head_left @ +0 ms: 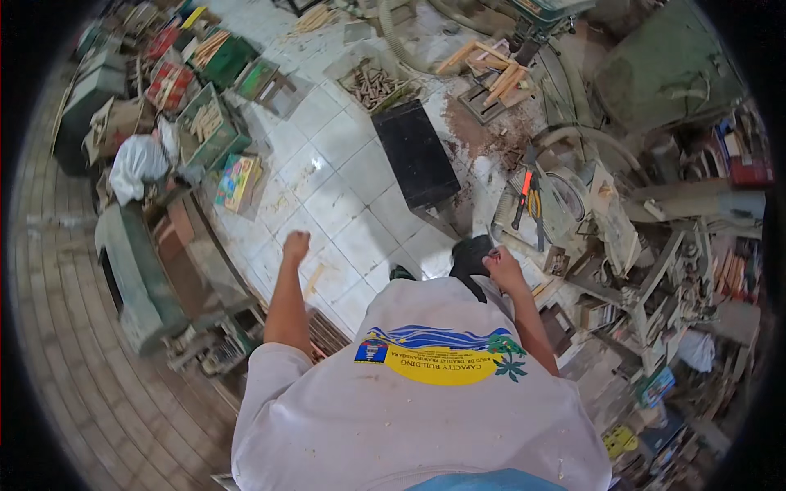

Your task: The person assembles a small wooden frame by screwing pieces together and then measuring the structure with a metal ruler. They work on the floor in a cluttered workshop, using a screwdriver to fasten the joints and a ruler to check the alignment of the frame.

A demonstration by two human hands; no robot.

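My left hand (296, 245) is held out over the tiled floor with its fingers curled into a fist, and nothing shows in it. My right hand (501, 266) is beside my body, its fingers bent inward; whether they hold anything is hidden. Right next to it is a black shape (471, 258), perhaps cloth or part of my clothed leg. Ahead of me a low black bench (416, 154) with a flat rectangular top stands on the tiles. Pliers (535, 204) and an orange-and-black tool (522, 196) lie to the right of the bench.
Crates of wooden pieces (214, 127) line the left side, near a greenish machine (139, 274). Beyond the bench sits a bin of short wooden parts (372, 80). Sawdust (475, 123), hoses (397, 33) and a cluttered metal frame (647, 278) crowd the right.
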